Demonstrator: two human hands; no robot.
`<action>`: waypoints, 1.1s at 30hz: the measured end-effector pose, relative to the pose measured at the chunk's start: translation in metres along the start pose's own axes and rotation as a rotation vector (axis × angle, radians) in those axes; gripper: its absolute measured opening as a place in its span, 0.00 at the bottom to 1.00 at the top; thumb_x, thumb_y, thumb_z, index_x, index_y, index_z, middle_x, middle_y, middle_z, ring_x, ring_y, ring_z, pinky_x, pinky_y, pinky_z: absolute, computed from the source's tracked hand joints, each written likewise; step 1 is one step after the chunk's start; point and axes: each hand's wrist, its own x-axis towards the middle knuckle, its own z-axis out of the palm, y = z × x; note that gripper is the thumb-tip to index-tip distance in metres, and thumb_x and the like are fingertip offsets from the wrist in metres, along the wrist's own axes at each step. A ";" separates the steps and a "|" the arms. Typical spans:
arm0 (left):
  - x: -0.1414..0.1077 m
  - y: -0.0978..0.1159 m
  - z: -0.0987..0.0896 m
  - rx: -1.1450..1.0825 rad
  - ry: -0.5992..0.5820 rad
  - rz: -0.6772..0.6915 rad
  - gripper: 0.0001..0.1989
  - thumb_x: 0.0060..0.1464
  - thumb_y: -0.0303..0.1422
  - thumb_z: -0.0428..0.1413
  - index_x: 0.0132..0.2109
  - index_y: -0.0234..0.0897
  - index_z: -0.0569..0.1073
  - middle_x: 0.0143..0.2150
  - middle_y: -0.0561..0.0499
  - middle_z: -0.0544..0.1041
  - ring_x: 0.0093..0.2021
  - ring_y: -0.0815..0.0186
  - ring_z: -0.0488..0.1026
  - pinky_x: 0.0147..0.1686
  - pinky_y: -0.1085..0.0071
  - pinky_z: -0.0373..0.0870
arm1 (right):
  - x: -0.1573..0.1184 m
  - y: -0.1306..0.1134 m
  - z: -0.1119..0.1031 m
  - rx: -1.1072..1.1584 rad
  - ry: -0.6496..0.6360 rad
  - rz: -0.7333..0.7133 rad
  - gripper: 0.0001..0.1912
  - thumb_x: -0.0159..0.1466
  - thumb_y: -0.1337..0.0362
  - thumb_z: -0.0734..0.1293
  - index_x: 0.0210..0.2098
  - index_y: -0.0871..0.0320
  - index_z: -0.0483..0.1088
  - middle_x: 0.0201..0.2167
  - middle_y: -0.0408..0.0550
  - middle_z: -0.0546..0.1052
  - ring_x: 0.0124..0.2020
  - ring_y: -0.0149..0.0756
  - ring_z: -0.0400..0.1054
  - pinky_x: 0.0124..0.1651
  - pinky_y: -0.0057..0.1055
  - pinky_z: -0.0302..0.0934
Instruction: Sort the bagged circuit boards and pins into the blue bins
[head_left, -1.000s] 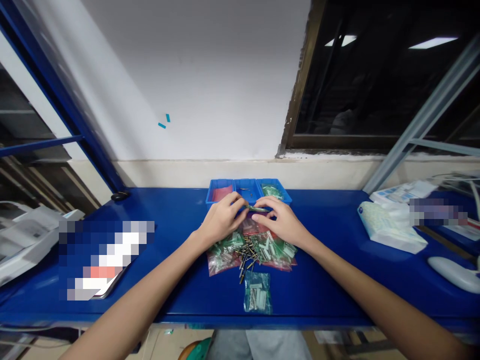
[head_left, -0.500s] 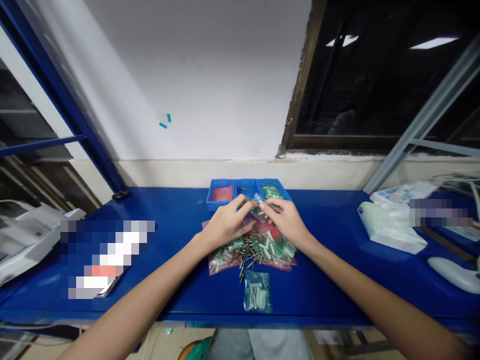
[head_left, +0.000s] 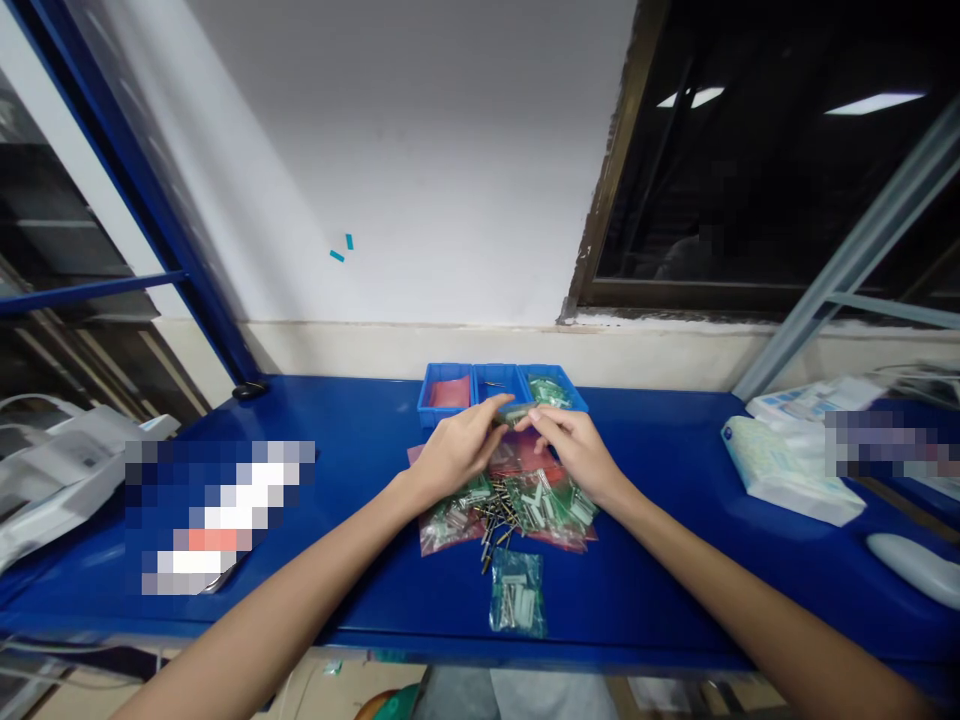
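My left hand (head_left: 461, 445) and my right hand (head_left: 577, 445) meet over the pile, their fingers closed on a small clear bag (head_left: 514, 413) between them. Beneath them lie pink bags (head_left: 450, 530) and green-tinted bags of white parts (head_left: 536, 500). Several thin metal pins (head_left: 496, 515) are heaped loose in the middle. Nearer the table's front edge rests a filled clear bag (head_left: 517, 595). Behind my hands stand three joined blue bins: the left bin holds pink bags (head_left: 448, 392), the middle one a few pins (head_left: 493, 384), the right one green bags (head_left: 550, 390).
The blue table (head_left: 360, 420) meets a wall at the back. A pack of wipes (head_left: 795, 475) and a white rounded object (head_left: 915, 568) are at the right. White devices (head_left: 82, 470) stand at the left, beside a blurred-out item (head_left: 225, 520).
The small bag has turned flatter between my fingers, and my left fingers have straightened somewhat. The whole view has shifted slightly.
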 end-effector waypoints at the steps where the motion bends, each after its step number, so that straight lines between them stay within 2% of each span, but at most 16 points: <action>1: 0.000 -0.001 0.001 -0.018 0.024 -0.028 0.21 0.68 0.30 0.47 0.65 0.36 0.57 0.43 0.46 0.77 0.37 0.65 0.76 0.37 0.67 0.75 | 0.000 0.000 0.001 -0.002 0.004 0.006 0.17 0.67 0.51 0.63 0.35 0.56 0.76 0.38 0.50 0.78 0.31 0.35 0.68 0.34 0.33 0.63; 4: 0.000 -0.002 0.001 -0.014 0.073 -0.072 0.23 0.67 0.32 0.49 0.66 0.36 0.55 0.41 0.47 0.77 0.36 0.66 0.76 0.35 0.68 0.75 | -0.001 0.000 0.003 0.058 0.030 0.040 0.12 0.64 0.54 0.65 0.38 0.56 0.73 0.35 0.48 0.76 0.30 0.34 0.68 0.32 0.33 0.63; 7: 0.002 0.001 -0.002 0.044 0.056 -0.035 0.14 0.68 0.31 0.47 0.58 0.38 0.65 0.46 0.45 0.74 0.42 0.64 0.75 0.42 0.66 0.75 | -0.001 0.003 0.004 0.120 0.044 0.069 0.10 0.63 0.59 0.65 0.43 0.54 0.69 0.31 0.44 0.74 0.26 0.32 0.67 0.31 0.33 0.63; 10: 0.003 0.005 -0.005 0.032 0.031 0.010 0.11 0.68 0.32 0.48 0.54 0.38 0.68 0.50 0.43 0.71 0.47 0.62 0.74 0.45 0.63 0.76 | 0.000 0.007 0.002 0.173 0.064 0.083 0.19 0.62 0.61 0.65 0.52 0.52 0.64 0.29 0.42 0.72 0.23 0.31 0.66 0.29 0.32 0.63; 13: 0.002 0.005 -0.006 -0.014 0.001 0.048 0.18 0.64 0.37 0.54 0.58 0.37 0.66 0.55 0.41 0.69 0.52 0.58 0.73 0.46 0.60 0.77 | 0.000 0.009 0.002 0.182 0.058 0.097 0.24 0.63 0.59 0.65 0.58 0.53 0.61 0.31 0.43 0.74 0.24 0.32 0.67 0.29 0.33 0.63; 15: 0.001 0.002 -0.005 -0.013 -0.029 0.052 0.19 0.63 0.36 0.55 0.58 0.37 0.65 0.56 0.40 0.69 0.53 0.57 0.72 0.48 0.59 0.77 | 0.000 0.009 0.003 0.164 0.031 0.098 0.21 0.63 0.58 0.65 0.55 0.54 0.64 0.32 0.46 0.76 0.28 0.34 0.70 0.32 0.34 0.64; 18: 0.000 0.000 -0.003 -0.018 -0.043 0.028 0.13 0.65 0.29 0.50 0.55 0.37 0.67 0.54 0.43 0.72 0.52 0.60 0.73 0.50 0.59 0.75 | 0.000 0.010 0.005 0.138 0.022 0.050 0.16 0.62 0.58 0.67 0.48 0.54 0.67 0.35 0.47 0.77 0.37 0.38 0.73 0.39 0.37 0.67; 22: 0.004 0.004 -0.003 -0.068 0.118 0.015 0.08 0.66 0.29 0.50 0.49 0.36 0.72 0.55 0.41 0.70 0.56 0.59 0.69 0.55 0.57 0.71 | 0.001 0.014 0.006 0.077 0.095 0.016 0.12 0.62 0.57 0.69 0.42 0.55 0.69 0.40 0.49 0.76 0.42 0.39 0.72 0.42 0.37 0.68; 24: 0.007 0.006 -0.005 -0.114 0.159 -0.020 0.07 0.66 0.31 0.52 0.45 0.35 0.74 0.50 0.43 0.70 0.51 0.61 0.71 0.50 0.60 0.73 | 0.002 0.013 0.004 0.087 0.105 0.021 0.14 0.61 0.57 0.70 0.45 0.54 0.69 0.45 0.50 0.76 0.44 0.40 0.72 0.42 0.36 0.68; 26: 0.009 0.007 -0.006 -0.179 0.142 -0.081 0.07 0.65 0.32 0.53 0.47 0.36 0.74 0.42 0.47 0.70 0.41 0.65 0.71 0.41 0.65 0.74 | 0.003 0.009 0.001 0.087 0.061 0.016 0.13 0.62 0.57 0.69 0.45 0.54 0.70 0.47 0.51 0.76 0.46 0.41 0.72 0.43 0.37 0.68; 28: 0.010 0.006 -0.006 -0.233 0.159 -0.156 0.10 0.65 0.32 0.54 0.52 0.38 0.73 0.38 0.50 0.69 0.34 0.68 0.68 0.33 0.70 0.72 | 0.002 0.003 0.001 0.029 0.003 0.004 0.09 0.63 0.57 0.68 0.36 0.56 0.73 0.45 0.52 0.77 0.49 0.43 0.71 0.46 0.39 0.67; 30: 0.009 0.005 -0.004 -0.272 0.216 -0.215 0.15 0.63 0.33 0.56 0.56 0.39 0.71 0.38 0.50 0.68 0.32 0.69 0.66 0.30 0.72 0.69 | -0.001 -0.002 0.002 -0.033 -0.012 -0.008 0.13 0.63 0.57 0.68 0.26 0.57 0.71 0.46 0.54 0.78 0.52 0.45 0.70 0.48 0.41 0.66; 33: 0.008 0.005 -0.001 -0.354 0.222 -0.236 0.13 0.62 0.34 0.57 0.53 0.37 0.71 0.36 0.51 0.69 0.33 0.69 0.67 0.30 0.73 0.69 | -0.005 -0.005 0.007 -0.025 0.068 -0.025 0.14 0.62 0.57 0.69 0.24 0.57 0.70 0.51 0.55 0.76 0.56 0.46 0.68 0.48 0.41 0.67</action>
